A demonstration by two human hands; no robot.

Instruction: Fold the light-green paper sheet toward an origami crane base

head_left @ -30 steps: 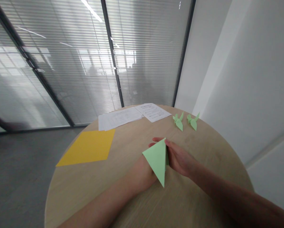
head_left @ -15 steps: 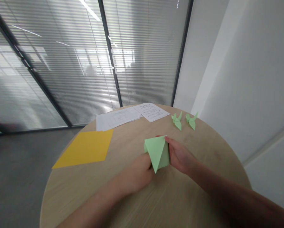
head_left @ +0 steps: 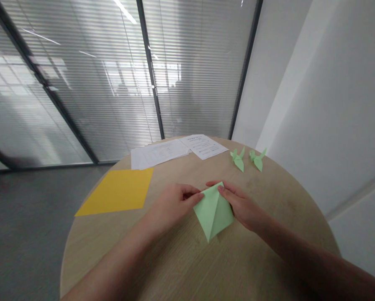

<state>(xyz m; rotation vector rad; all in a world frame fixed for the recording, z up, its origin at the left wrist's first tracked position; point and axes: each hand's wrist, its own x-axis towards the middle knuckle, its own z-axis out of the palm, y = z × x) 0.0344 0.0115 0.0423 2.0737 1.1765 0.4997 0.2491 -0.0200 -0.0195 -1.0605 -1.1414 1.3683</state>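
A light green folded paper lies on the round wooden table, shaped like a kite with a centre crease. My left hand pinches its left corner with the fingers closed. My right hand holds its top and right edge, fingers pressed on the paper. Both forearms reach in from the bottom of the view.
A yellow square sheet lies to the left. White printed papers lie at the table's far edge. Two small green folded paper cranes stand at the far right. A glass wall with blinds is behind, a white wall on the right.
The green paper was held upright as a triangle; it now lies flat on the table, spread into a kite. My left hand came out from behind it to its left corner.
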